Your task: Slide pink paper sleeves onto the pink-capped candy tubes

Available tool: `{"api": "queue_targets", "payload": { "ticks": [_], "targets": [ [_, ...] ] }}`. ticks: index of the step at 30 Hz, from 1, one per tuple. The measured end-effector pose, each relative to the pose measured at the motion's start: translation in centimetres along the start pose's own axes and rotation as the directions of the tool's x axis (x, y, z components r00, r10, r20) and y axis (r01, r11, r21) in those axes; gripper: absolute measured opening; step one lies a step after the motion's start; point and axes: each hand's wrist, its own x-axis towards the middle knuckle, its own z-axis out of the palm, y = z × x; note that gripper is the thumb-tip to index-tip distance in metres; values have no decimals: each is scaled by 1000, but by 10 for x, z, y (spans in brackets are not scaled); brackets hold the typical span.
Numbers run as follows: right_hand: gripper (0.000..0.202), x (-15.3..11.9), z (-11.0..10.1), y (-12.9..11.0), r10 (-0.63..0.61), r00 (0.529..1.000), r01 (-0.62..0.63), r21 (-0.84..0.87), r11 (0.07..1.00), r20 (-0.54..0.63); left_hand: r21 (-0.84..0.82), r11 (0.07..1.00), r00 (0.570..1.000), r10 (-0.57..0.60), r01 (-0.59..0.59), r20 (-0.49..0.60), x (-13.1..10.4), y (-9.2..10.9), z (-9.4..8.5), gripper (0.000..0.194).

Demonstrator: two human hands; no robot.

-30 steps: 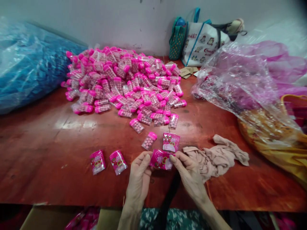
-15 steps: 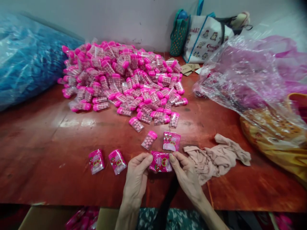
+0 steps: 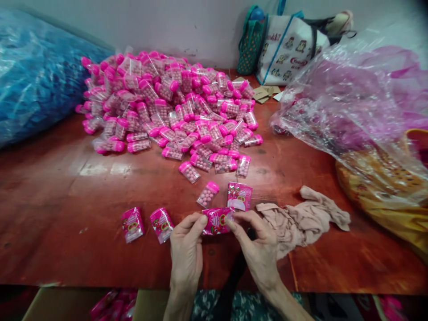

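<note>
Between my two hands is a pink printed candy packet (image 3: 216,222), held level just above the table. My left hand (image 3: 187,245) pinches its left end, with the thumb on top. At the right end, the thumb and fingers of my right hand (image 3: 257,243) close on the edge. Whether a container is inside the packet, I cannot tell. Just beyond lie a clear candy container (image 3: 207,195) with a pink cap and a small stack of pink printed sleeves (image 3: 240,196). To the left rest two similar packets, one farther out (image 3: 133,224) and one nearer my left hand (image 3: 161,225).
A big heap of pink-capped candy containers (image 3: 174,111) covers the back of the wooden table (image 3: 100,254). A blue plastic sack (image 3: 40,84) stands left. On the right are a crumpled beige cloth (image 3: 301,225), clear plastic wrapping (image 3: 347,102) and a white printed bag (image 3: 287,51).
Both hands have shifted the packet slightly left and up. My right hand's fingers have moved at the packet's right end. The view has shifted slightly.
</note>
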Motion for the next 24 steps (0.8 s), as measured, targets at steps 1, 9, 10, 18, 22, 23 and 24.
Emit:
{"api": "queue_targets", "payload": {
  "ticks": [1, 9, 10, 18, 22, 23, 24],
  "targets": [
    [3, 1, 0, -1, 3, 1000, -3, 14, 1000, 2, 12, 1000, 1000, 23, -23, -5, -1, -1, 0, 17],
    [10, 3, -4, 6, 264, 936, -342, 437, 832, 231, 31, 999, 999, -24, 22, 40, 1, 2, -6, 15],
    [10, 2, -3, 7, 275, 932, -357, 454, 816, 238, 30, 999, 998, -22, 20, 52, 1, 3, -6, 14],
    [9, 2, 0, 11, 290, 927, -371, 464, 804, 237, 49, 996, 986, -84, 77, 145, 2, 7, -9, 9],
    [10, 5, -4, 13, 205, 948, -295, 427, 855, 244, 72, 995, 988, -73, 64, 133, 4, 6, -11, 10],
    [11, 6, -5, 14, 196, 949, -288, 418, 862, 249, 79, 995, 988, -70, 59, 134, 4, 6, -12, 9],
    [13, 6, -5, 14, 196, 948, -287, 411, 865, 249, 88, 995, 988, -68, 56, 140, 3, 6, -12, 8]
  ]
}}
